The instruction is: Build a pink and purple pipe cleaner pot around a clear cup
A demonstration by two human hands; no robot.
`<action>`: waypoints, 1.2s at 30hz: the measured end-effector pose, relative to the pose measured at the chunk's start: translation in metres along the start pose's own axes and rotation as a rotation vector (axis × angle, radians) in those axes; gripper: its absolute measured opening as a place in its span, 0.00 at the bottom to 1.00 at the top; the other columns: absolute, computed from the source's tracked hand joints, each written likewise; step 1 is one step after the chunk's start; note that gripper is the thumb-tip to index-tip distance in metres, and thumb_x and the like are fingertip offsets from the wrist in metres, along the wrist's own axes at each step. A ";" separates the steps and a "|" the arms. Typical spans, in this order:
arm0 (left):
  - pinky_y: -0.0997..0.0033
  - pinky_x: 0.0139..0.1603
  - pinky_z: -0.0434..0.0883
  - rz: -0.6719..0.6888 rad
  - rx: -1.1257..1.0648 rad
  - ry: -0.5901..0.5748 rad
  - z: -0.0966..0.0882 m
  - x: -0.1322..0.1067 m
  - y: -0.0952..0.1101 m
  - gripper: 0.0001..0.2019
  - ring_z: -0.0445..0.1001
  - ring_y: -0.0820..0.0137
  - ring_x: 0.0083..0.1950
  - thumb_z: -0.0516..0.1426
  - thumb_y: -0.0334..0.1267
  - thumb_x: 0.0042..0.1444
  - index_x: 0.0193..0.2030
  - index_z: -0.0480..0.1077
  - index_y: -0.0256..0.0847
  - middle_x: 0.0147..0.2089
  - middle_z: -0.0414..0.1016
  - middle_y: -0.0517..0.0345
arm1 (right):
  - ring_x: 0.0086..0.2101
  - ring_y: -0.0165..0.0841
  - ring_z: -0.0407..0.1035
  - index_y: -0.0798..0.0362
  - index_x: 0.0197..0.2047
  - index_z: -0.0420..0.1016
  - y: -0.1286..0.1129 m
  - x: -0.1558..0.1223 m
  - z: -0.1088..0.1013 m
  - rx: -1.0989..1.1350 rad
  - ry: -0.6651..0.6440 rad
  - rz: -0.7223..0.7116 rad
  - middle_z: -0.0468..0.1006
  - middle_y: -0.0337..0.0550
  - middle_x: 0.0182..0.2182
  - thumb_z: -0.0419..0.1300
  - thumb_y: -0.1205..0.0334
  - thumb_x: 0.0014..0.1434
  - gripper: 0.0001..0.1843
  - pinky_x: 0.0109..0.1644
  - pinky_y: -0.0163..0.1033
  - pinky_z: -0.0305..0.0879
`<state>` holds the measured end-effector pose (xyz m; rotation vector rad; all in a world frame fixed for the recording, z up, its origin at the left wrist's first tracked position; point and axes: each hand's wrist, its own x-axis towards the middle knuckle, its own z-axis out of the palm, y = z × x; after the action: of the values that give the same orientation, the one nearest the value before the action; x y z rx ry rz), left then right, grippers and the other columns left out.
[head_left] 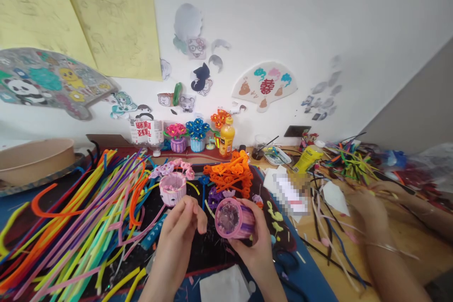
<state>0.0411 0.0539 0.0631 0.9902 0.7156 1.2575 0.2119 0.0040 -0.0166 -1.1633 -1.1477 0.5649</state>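
My right hand (pixel 253 240) grips a small pink and purple striped pot (pixel 244 221), tilted so its round mouth faces me; something clear and shiny shows inside. To its left, my left hand (pixel 180 222) has its fingertips pressed together, apart from the pot; whatever they may hold is too small to make out. Just beyond that hand stands a pale pink pot (pixel 173 189) with pink pipe-cleaner flowers (pixel 173 168) along its rim. Behind the held pot lie orange pipe-cleaner pieces (pixel 230 174) and purple flowers (pixel 214 197).
Loose pipe cleaners (pixel 88 217) in many colours cover the left side. Finished flower pots (pixel 197 144) and an orange juice bottle (pixel 227 138) line the wall. Scissors (pixel 285 260) lie near my right wrist. Another person's hands (pixel 370 207) are at the right.
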 end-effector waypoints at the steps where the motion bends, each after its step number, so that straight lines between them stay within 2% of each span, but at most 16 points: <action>1: 0.75 0.29 0.61 0.036 0.123 0.012 -0.001 0.000 -0.002 0.18 0.61 0.73 0.25 0.57 0.53 0.63 0.29 0.65 0.43 0.21 0.64 0.66 | 0.57 0.44 0.71 0.40 0.61 0.70 -0.001 0.000 0.000 0.016 -0.006 -0.001 0.75 0.44 0.58 0.72 0.65 0.50 0.36 0.60 0.44 0.69; 6: 0.73 0.34 0.62 0.242 0.558 0.066 -0.003 -0.002 -0.009 0.15 0.67 0.72 0.29 0.55 0.47 0.66 0.30 0.69 0.43 0.25 0.69 0.64 | 0.55 0.45 0.73 0.43 0.60 0.70 -0.009 0.001 0.002 0.204 0.004 0.018 0.76 0.45 0.57 0.75 0.59 0.48 0.36 0.55 0.42 0.73; 10: 0.72 0.37 0.64 0.592 1.006 0.144 -0.005 -0.001 -0.011 0.10 0.71 0.70 0.32 0.53 0.40 0.67 0.35 0.72 0.44 0.28 0.73 0.62 | 0.56 0.48 0.72 0.45 0.60 0.70 -0.011 0.001 0.003 0.257 0.013 0.064 0.76 0.47 0.56 0.76 0.55 0.46 0.38 0.55 0.45 0.72; 12: 0.70 0.37 0.64 0.684 1.106 0.157 -0.007 0.002 -0.012 0.09 0.72 0.68 0.32 0.54 0.39 0.67 0.36 0.73 0.43 0.29 0.75 0.61 | 0.57 0.48 0.71 0.44 0.61 0.68 -0.008 0.000 0.002 0.279 0.028 0.086 0.75 0.46 0.57 0.76 0.55 0.45 0.40 0.55 0.45 0.72; 15: 0.70 0.36 0.64 0.714 1.138 0.170 -0.008 0.004 -0.012 0.10 0.73 0.68 0.32 0.54 0.39 0.67 0.36 0.73 0.43 0.30 0.77 0.60 | 0.59 0.47 0.69 0.41 0.63 0.65 -0.005 -0.002 0.002 0.315 0.103 0.134 0.72 0.45 0.60 0.77 0.57 0.44 0.44 0.59 0.47 0.68; 17: 0.71 0.36 0.65 0.715 1.152 0.175 -0.007 0.004 -0.013 0.10 0.74 0.69 0.32 0.53 0.40 0.68 0.36 0.73 0.42 0.30 0.77 0.60 | 0.60 0.48 0.68 0.42 0.64 0.63 -0.006 -0.002 0.002 0.322 0.154 0.162 0.71 0.47 0.60 0.76 0.57 0.44 0.46 0.62 0.50 0.66; 23: 0.73 0.34 0.68 0.659 1.181 0.227 -0.006 -0.001 -0.016 0.13 0.77 0.68 0.33 0.50 0.44 0.69 0.38 0.72 0.42 0.31 0.78 0.57 | 0.59 0.51 0.68 0.45 0.65 0.62 -0.007 0.003 0.002 0.275 0.201 0.192 0.72 0.52 0.60 0.76 0.57 0.43 0.49 0.61 0.53 0.65; 28: 0.71 0.30 0.65 0.473 1.267 0.242 -0.010 0.003 -0.019 0.13 0.79 0.64 0.31 0.50 0.44 0.68 0.37 0.72 0.42 0.30 0.80 0.55 | 0.57 0.51 0.71 0.44 0.67 0.59 -0.003 0.004 0.001 0.341 0.300 0.241 0.74 0.54 0.59 0.77 0.56 0.42 0.51 0.58 0.53 0.69; 30: 0.71 0.26 0.60 0.360 1.320 0.202 -0.012 0.005 -0.021 0.12 0.78 0.63 0.27 0.51 0.41 0.66 0.34 0.71 0.44 0.26 0.79 0.57 | 0.57 0.49 0.72 0.42 0.68 0.60 -0.002 0.004 -0.001 0.425 0.321 0.266 0.75 0.52 0.59 0.75 0.53 0.46 0.48 0.57 0.54 0.71; 34: 0.71 0.22 0.48 0.158 1.406 0.140 -0.017 0.008 -0.024 0.12 0.75 0.57 0.20 0.53 0.37 0.60 0.25 0.67 0.45 0.18 0.74 0.55 | 0.57 0.48 0.72 0.38 0.64 0.69 0.001 0.005 -0.011 0.526 0.305 0.294 0.80 0.46 0.55 0.64 0.41 0.58 0.32 0.56 0.59 0.72; 36: 0.70 0.22 0.49 0.102 1.397 0.117 -0.019 0.009 -0.025 0.12 0.76 0.55 0.21 0.53 0.37 0.60 0.24 0.67 0.45 0.19 0.75 0.53 | 0.55 0.48 0.74 0.39 0.62 0.73 0.004 0.005 -0.015 0.516 0.267 0.295 0.83 0.47 0.51 0.59 0.37 0.61 0.29 0.54 0.61 0.73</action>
<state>0.0368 0.0665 0.0333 2.0709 1.7295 0.7752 0.2285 0.0035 -0.0181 -0.9231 -0.5546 0.8450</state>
